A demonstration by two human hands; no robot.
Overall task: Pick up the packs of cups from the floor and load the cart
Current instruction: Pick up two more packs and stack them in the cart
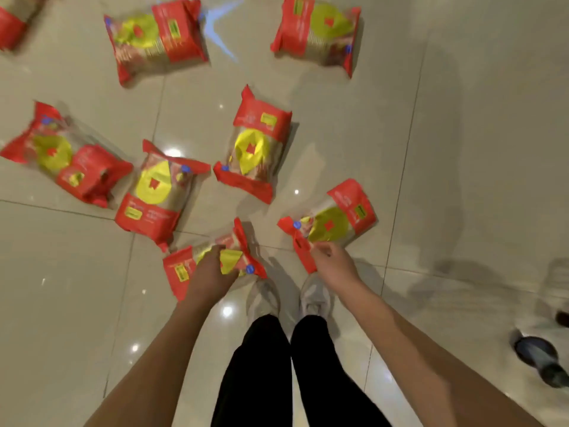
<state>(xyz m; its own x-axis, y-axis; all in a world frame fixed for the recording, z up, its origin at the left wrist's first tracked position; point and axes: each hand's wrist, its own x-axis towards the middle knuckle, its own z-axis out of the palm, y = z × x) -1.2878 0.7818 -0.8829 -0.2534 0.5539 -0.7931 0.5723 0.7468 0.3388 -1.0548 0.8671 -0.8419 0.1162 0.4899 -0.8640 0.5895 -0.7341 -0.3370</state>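
Overhead, head view: both arms reach down to a glossy tiled floor (462,149) strewn with red-and-yellow packs of cups. Left hand (212,272) lies on top of the nearest pack (181,269), fingers curled over its yellow middle; the pack lies on the floor just in front of the left shoe (263,298). Right hand (331,261) pinches the red sealed end of a second pack (335,218), which lies tilted just ahead of the right shoe (315,298); whether that pack is off the floor cannot be told. Other packs on the floor: a centre pack (254,146) beyond the two hands; a left-centre pack (157,192) whose near corner lies close to the pack under the left hand; a far-left pack (66,155) just beside it; an upper-left pack (154,37) and an upper-right pack (318,30) near the far edge of view; one more pack (14,23) cut off at the top left corner. Black trouser legs (255,365) stand between the arms. A dark object (537,354) sits at the right edge, blurred, not identifiable. Frame shows motion blur throughout.
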